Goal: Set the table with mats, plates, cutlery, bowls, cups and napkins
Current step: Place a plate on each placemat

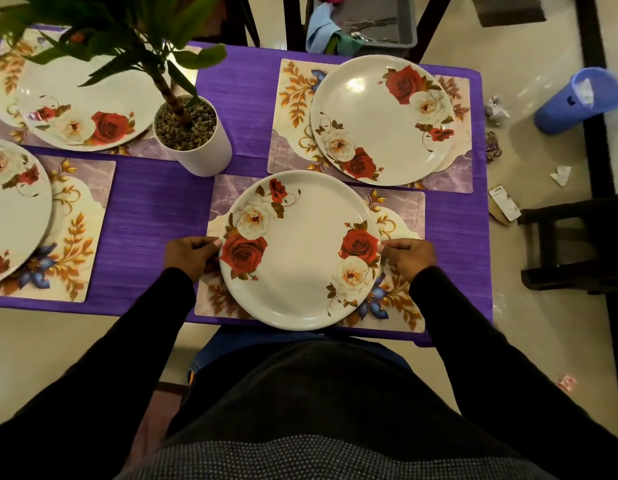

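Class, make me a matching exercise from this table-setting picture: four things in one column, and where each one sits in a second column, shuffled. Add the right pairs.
Things
1. nearest plate
2. potted plant
3. grey tub of cutlery
4. blue bin

Places
A. on the floor, right of the table
B. beyond the table's far edge
C. on the purple cloth, among the mats
D. gripped at its rim by the left hand and right hand

Pairs: 1-D, 2-C, 3-B, 4-A

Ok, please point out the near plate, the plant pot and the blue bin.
Near plate [300,265], head view: bare white centre.
Plant pot [203,157], head view: white side wall.
Blue bin [560,112], head view: outer wall.
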Demonstrator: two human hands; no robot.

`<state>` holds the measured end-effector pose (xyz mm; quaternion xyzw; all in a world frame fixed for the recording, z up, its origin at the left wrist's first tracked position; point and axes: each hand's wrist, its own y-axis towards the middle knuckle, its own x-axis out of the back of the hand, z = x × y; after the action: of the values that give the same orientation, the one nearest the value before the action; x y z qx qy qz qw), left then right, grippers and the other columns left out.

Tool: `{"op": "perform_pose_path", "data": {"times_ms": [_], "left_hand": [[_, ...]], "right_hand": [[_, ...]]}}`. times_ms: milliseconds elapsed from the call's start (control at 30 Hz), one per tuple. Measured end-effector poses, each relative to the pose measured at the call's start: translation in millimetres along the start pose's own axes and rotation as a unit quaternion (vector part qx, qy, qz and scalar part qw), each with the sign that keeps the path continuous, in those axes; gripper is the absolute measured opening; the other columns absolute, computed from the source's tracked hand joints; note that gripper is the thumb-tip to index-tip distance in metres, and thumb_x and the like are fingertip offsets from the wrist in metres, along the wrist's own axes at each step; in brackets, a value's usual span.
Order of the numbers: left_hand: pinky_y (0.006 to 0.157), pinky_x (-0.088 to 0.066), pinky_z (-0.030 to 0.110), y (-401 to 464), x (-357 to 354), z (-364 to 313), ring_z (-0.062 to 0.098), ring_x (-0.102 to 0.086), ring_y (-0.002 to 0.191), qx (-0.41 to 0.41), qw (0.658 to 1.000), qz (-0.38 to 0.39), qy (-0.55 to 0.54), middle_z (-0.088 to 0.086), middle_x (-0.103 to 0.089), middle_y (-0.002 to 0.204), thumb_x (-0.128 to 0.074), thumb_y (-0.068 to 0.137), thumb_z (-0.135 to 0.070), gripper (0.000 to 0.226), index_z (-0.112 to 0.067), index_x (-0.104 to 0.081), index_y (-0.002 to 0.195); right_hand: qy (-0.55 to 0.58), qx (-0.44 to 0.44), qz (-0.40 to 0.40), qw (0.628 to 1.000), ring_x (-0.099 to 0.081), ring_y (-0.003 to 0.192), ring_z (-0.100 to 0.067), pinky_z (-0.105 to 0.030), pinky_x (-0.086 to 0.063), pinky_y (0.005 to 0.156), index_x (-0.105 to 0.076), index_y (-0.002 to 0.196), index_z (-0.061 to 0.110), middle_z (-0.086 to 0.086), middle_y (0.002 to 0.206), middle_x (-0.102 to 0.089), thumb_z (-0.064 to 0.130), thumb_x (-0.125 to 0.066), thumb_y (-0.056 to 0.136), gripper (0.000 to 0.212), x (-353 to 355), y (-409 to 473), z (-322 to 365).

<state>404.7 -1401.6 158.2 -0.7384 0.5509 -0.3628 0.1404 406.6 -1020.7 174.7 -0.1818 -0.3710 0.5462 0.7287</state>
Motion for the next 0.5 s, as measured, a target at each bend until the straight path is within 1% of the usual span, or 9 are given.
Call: {"op": "perform_pose_path", "data": {"times_ms": [67,233,300,400,433,500], "left_hand": [[0.047,-0.055,0.019,0.2,-0.8,0.2,0.005,-0.065,0.046,-0.002,1.0,-0.001,0.003,0.008,-0.07,0.075,-0.07,0.093,-0.012,0.004,-0.012,-0.072,0.089],[0.048,-0.056,0.022,4.3,-2.8,2.9,0.011,-0.067,0.051,0.003,1.0,-0.004,0.006,0.008,-0.071,0.076,-0.071,0.093,-0.013,0.003,-0.011,-0.073,0.093],[0.056,-0.059,0.027,5.1,-5.0,3.2,0.016,-0.067,0.059,0.001,1.0,-0.002,0.011,0.013,-0.072,0.082,-0.073,0.091,-0.015,0.002,-0.013,-0.073,0.09],[0.076,-0.06,0.04,8.8,-6.1,5.3,0.025,-0.068,0.069,-0.002,1.0,-0.003,0.016,0.015,-0.073,0.087,-0.074,0.09,-0.017,0.006,-0.019,-0.073,0.084],[0.08,-0.06,0.043,9.4,-6.5,6.0,0.028,-0.069,0.073,-0.002,1.0,-0.003,0.016,0.013,-0.073,0.086,-0.074,0.09,-0.018,0.006,-0.02,-0.074,0.085],[0.083,-0.059,0.044,9.1,-6.9,7.0,0.029,-0.07,0.078,-0.005,1.0,-0.003,0.019,0.009,-0.073,0.084,-0.074,0.09,-0.02,0.004,-0.016,-0.076,0.091]], "right_hand": [[-0.001,0.001,0.0,1.0,-0.065,0.082,-0.014,-0.024,-0.054,0.07,-0.076,0.092,0.011,-0.001,0.088,-0.073,0.009,-0.076,0.085,0.007,0.6,0.6,-0.4],[-0.007,0.002,0.003,1.0,-0.066,0.083,-0.013,-0.024,-0.053,0.069,-0.075,0.091,0.013,-0.001,0.089,-0.072,0.009,-0.074,0.087,0.006,1.7,2.5,-0.3],[-0.002,0.003,-0.002,1.0,-0.067,0.081,-0.013,-0.024,-0.054,0.067,-0.074,0.087,0.015,-0.002,0.088,-0.073,0.009,-0.074,0.087,0.006,3.0,3.6,-0.6],[0.0,0.005,-0.005,1.0,-0.067,0.079,-0.015,-0.023,-0.053,0.063,-0.074,0.092,0.011,-0.003,0.087,-0.073,0.009,-0.074,0.087,0.006,4.8,5.8,-2.3],[-0.003,0.007,-0.005,1.0,-0.067,0.08,-0.015,-0.024,-0.054,0.065,-0.074,0.093,0.01,-0.003,0.088,-0.073,0.008,-0.074,0.087,0.006,4.8,6.5,-2.9],[-0.009,0.007,-0.011,1.0,-0.068,0.086,-0.018,-0.03,-0.058,0.074,-0.074,0.092,0.011,-0.004,0.09,-0.073,0.008,-0.074,0.087,0.006,3.7,8.5,-4.7]]}}
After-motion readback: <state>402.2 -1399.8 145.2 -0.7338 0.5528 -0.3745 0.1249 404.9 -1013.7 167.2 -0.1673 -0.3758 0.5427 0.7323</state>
